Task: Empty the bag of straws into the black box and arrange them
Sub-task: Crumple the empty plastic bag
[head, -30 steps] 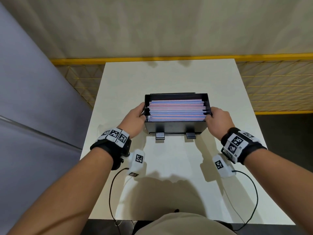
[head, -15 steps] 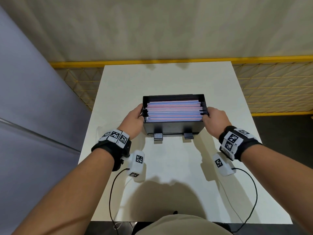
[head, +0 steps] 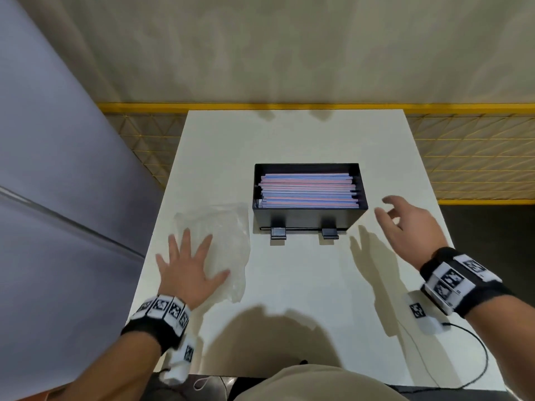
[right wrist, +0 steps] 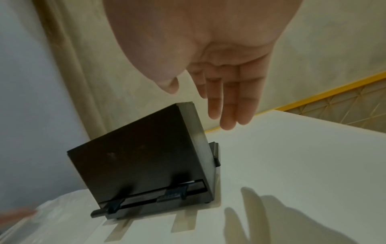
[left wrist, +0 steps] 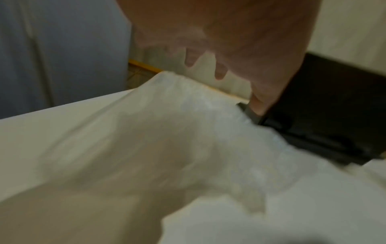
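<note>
Fingers (head: 185,241) of the left hand (head: 188,270) lay spread flat on the empty clear bag (head: 228,230), pinning it to the tabletop (head: 289,285) just left of the black box (head: 304,215); the right hand (head: 405,227) hovered apart and loose beside the box's right end, holding nothing. The straws (head: 307,191) lay stacked lengthwise inside. A careless sweep of that right hand could knock the box and jumble the neat rows, and the slick bag could slide off the edge if the palm dragged it

A bare recording booth: white table (head: 289,285), plain curtain (head: 260,47), yellow mesh barrier (head: 477,157).
</note>
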`<state>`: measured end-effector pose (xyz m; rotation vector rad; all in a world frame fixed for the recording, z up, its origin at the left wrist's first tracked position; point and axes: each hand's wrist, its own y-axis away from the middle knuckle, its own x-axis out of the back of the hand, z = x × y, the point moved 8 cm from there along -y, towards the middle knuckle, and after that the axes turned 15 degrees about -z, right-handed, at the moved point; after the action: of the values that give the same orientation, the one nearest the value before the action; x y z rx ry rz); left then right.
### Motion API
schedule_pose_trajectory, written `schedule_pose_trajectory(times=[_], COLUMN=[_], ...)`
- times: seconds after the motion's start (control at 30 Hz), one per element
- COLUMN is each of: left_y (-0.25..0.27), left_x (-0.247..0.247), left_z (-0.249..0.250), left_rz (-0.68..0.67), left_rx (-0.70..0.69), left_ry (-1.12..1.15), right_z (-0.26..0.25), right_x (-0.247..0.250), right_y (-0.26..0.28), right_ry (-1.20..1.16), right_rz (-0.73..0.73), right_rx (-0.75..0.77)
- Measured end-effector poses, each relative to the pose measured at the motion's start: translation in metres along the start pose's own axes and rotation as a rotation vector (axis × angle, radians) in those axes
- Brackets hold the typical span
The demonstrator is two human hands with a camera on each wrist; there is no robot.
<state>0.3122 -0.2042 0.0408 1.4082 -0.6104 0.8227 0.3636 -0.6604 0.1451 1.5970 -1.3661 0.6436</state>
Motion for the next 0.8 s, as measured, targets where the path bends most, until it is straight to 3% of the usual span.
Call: schedule_pose_trajectory(times=[0.07, 0.1, 0.2, 0.37, 0.43, 0.53, 0.63, 0.73, 0.8], left_y=[0.003, 0.007, 0.017, 0.037, 0.052, 0.097, 0.155, 0.182, 0.181], left_x=[-0.052, -0.069, -0.077, -0.035, 0.005, 0.084, 0.147, 0.165, 0.167], left_z=[-0.017, -0.021, -0.022, 0.000, 0.024, 0.066, 0.095, 0.109, 0.110], left_rz=[-0.237, -0.285, -0.171, -0.068, 0.064, 0.409, 0.753, 0.937, 0.952], left_rx=[0.012, 0.004, -0.048, -0.210, -0.357, -0.586, -0.830, -0.976, -0.974], left_ry=[-0.031, -0.043, 0.003, 0.165, 0.121, 0.091, 0.151, 0.075, 0.027], right_z=[0.003, 0.003, -0.009, -0.084, -0.131, -0.193, -0.235, -0.264, -0.278], right_x=[-0.001, -0.003, -0.015, -0.050, -0.051, -0.060, -0.074, -0.063, -0.056], right_y=[0.011, 0.017, 0.036, 0.057, 0.071, 0.079, 0.067, 0.056, 0.058], right_ry=[0.041, 0.043, 0.001, 0.184, 0.133, -0.093, -0.650, -1.033, -1.148], right_rz=[0.012, 0.026, 0.040, -0.157, -0.222, -0.393, -0.753, -0.854, -0.901], right_rx=[0.002, 0.006, 0.057, 0.335, 0.496, 0.617, 0.506, 0.384, 0.368])
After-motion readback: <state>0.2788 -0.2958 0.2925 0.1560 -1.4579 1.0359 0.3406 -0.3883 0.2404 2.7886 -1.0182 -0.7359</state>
